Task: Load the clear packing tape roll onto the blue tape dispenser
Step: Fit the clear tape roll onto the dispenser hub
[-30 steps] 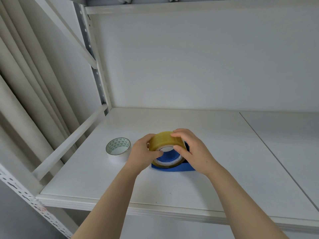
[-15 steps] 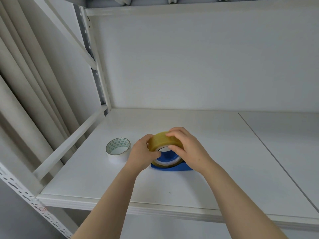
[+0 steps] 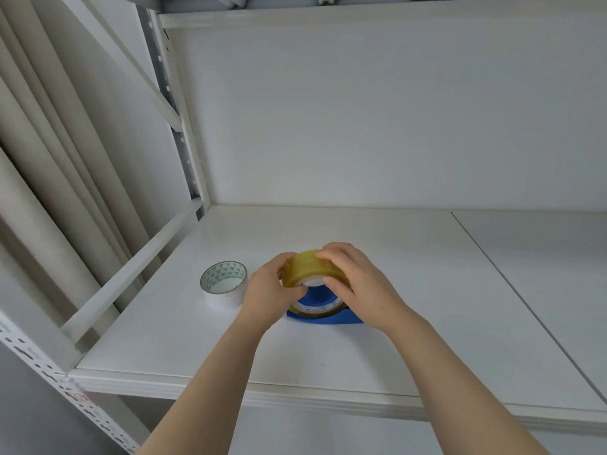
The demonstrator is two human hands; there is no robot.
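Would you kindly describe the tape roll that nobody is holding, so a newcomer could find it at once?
On the white shelf, look just left of the person's left hand. A white tape roll lies flat there, untouched. Unlike the yellowish clear roll held at the blue dispenser, its core is lined with small green triangles.

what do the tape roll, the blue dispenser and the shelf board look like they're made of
Tape roll: glossy, see-through yellowish plastic film wound on a white core, likely cardboard. Dispenser: opaque blue, smooth, evenly coloured, probably moulded plastic. Shelf board: flat matte white, seam between panels; painted metal or laminate, can't tell which.
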